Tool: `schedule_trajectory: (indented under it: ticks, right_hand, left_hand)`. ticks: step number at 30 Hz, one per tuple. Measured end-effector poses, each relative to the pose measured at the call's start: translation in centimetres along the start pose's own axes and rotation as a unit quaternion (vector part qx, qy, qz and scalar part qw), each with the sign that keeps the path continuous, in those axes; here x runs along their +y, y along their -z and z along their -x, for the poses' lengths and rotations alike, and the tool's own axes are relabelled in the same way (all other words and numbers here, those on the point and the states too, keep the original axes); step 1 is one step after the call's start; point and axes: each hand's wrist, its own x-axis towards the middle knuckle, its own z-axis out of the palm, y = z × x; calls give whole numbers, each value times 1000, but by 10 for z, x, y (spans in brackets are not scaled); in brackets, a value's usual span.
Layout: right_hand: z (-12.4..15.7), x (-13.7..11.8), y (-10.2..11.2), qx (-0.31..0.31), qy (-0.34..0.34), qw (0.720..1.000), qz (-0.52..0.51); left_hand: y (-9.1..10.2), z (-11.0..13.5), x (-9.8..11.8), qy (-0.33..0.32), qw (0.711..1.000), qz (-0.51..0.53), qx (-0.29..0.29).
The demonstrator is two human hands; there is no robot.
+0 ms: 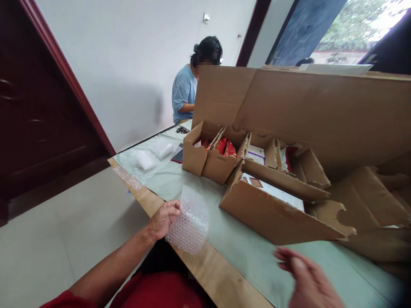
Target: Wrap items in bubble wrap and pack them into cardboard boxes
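A piece of clear bubble wrap (189, 224) hangs over the table's front edge, pinched at its left side by my left hand (165, 218). My right hand (308, 276), slightly blurred, is above the cloth at the lower right. Its fingers stretch forward with nothing visible in them, below the long cardboard box (272, 214). That box holds a flat white package (272, 190). Behind it stand smaller cardboard boxes, one with red patterned packets (225, 147) and one with a white-and-purple box (256, 155).
More bubble wrap (149, 156) lies at the table's far left end, near a dark phone (177, 155). A tall cardboard panel (321, 107) rises behind the boxes. A person in a blue shirt (184, 90) sits beyond it. Crumpled cardboard (362, 196) is at the right.
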Motion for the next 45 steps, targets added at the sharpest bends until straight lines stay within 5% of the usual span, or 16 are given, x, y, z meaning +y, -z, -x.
schedule_trajectory:
  ticks: [3,5,8,9,10,13,17,22,28,32,40,45]
  right_hand:
    - [35,-41,-65,-265,-92,956,-83]
    - [43,-59,-103,-332,-104,929,-129]
    - [40,-66,-136,-328,-96,928,-148]
    - [36,-65,-141,-328,-86,931,-138]
    - [33,-63,-144,-335,-73,932,-122]
    - [29,-55,-148,-376,-48,922,-75]
    - [33,-43,-153,-394,-54,916,-57]
    - [36,-31,-152,-378,-122,915,-74]
    - [35,-35,-147,-378,-135,912,-84]
    - [33,-42,-153,-390,-110,912,-63]
    - [28,-75,-170,-433,58,897,71]
    - [-7,-117,-235,-450,188,866,114]
  left_hand:
    - [-11,3,-7,-17,999,-21,-43]
    - [-12,5,-9,-21,996,-47,-71]
    - [9,1,5,-98,968,-229,-32]
    - [22,-5,16,-149,930,-335,14]
    - [37,-12,29,-224,837,-489,105]
    - [85,-49,75,-250,751,-572,217]
    - [118,-119,115,-241,672,-643,277]
    - [119,-194,121,-209,627,-701,268]
    - [129,-217,125,-190,625,-713,256]
    - [130,-217,126,-199,650,-689,252]
    - [122,-212,152,-247,782,-471,327]
    - [127,-156,178,-294,858,-259,332]
